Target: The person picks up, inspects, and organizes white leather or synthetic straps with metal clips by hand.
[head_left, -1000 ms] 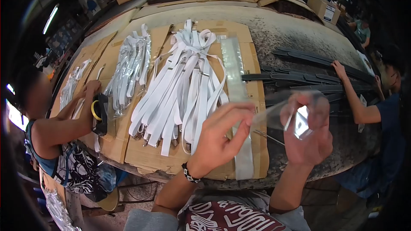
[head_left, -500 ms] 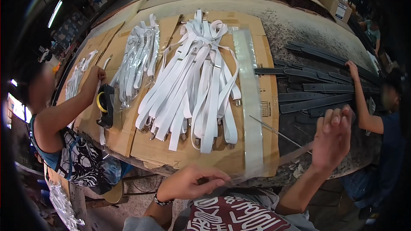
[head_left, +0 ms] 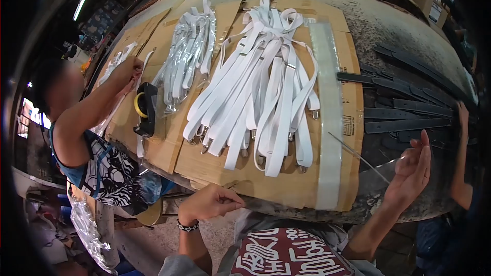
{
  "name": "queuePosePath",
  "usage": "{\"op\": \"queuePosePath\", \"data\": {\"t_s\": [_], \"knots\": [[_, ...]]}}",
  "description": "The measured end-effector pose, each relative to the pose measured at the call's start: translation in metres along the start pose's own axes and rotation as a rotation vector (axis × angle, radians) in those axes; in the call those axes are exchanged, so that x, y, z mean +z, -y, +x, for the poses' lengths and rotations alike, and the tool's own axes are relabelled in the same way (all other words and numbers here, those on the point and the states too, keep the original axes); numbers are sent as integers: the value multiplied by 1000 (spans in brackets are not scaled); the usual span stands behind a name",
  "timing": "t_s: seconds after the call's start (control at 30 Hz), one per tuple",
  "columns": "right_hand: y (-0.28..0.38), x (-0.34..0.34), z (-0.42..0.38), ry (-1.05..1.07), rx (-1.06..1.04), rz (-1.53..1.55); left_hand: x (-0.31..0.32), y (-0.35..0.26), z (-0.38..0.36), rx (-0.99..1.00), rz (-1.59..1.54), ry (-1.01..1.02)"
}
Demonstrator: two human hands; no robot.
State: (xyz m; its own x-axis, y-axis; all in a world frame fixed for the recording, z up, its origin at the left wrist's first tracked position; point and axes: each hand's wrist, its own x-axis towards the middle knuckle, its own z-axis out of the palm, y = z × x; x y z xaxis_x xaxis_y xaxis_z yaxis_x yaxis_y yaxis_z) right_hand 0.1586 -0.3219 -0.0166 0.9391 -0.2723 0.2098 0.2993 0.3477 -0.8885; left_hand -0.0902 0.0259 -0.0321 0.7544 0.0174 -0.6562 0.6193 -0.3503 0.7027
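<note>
I am counting two hands of my own. My left hand (head_left: 217,202) is holding low at the near edge of the worktop (head_left: 409,36), palm down, thumb and fingertips pinching one end of one clear plastic film (head_left: 386,166). My right hand (head_left: 409,174) is standing raised to the right, fingers partly curled and pointing up; the film is reaching close to it, but I cannot tell whether it is gripping.

One loose pile of white straps (head_left: 266,97) with metal clips is lying on cardboard (head_left: 204,168) ahead of me; its straps are overlapping too much for counting. Two further bundles, a nearer one (head_left: 189,53) and a farther one (head_left: 118,61), are lying to its left in clear plastic. One tape dispenser (head_left: 146,110) is standing beside the nearer one. One clear plastic strip stack (head_left: 330,122) is lying right of the pile, one thin rod (head_left: 358,156) crossing it. Several dark straps (head_left: 409,115) are lying farther right. Two co-workers are sitting or standing, one per side.
</note>
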Motion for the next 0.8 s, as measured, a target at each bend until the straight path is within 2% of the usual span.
{"op": "queuePosePath", "data": {"t_s": [0.1, 0.2, 0.27, 0.3, 0.37, 0.43, 0.5, 0.53, 0.57, 0.6, 0.67, 0.73, 0.8], "knots": [[-10, -11, -1, -6, 75, 16, -20, -2, -12, -63, 21, -33], [-10, -13, -1, 176, 34, 69, -39, 18, -17, 57, -62, -393], [-7, 7, -12, 58, 71, 92, -56, 29, 0, 136, -84, -882], [-4, 16, -18, 1, 86, 103, -59, 26, 9, 129, 56, -1052], [-7, 14, -28, 169, 145, 158, -63, 8, 28, 124, 350, -1388], [-6, 14, -34, 321, 231, 176, -74, 30, 46, 148, 380, -1348], [-6, 26, -48, 297, 248, 85, -80, 41, 55, 170, 388, -1311], [-8, 27, -53, 282, 260, 37, -81, 40, 54, 208, 371, -1341], [-11, 22, -56, 371, 191, -62, -82, 38, 51, 244, 352, -1371], [-9, 23, -59, 409, 207, -74, -83, 35, 49, 277, 330, -1401], [-4, 28, -67, 495, 245, -101, -100, 37, 45, 439, -9, -1224], [-4, 25, -70, 593, 396, 22, -104, 6, 27, 573, -307, -1091], [3, 34, -77, 617, 517, 129, -98, -25, 15, 626, -456, -1018]]}}
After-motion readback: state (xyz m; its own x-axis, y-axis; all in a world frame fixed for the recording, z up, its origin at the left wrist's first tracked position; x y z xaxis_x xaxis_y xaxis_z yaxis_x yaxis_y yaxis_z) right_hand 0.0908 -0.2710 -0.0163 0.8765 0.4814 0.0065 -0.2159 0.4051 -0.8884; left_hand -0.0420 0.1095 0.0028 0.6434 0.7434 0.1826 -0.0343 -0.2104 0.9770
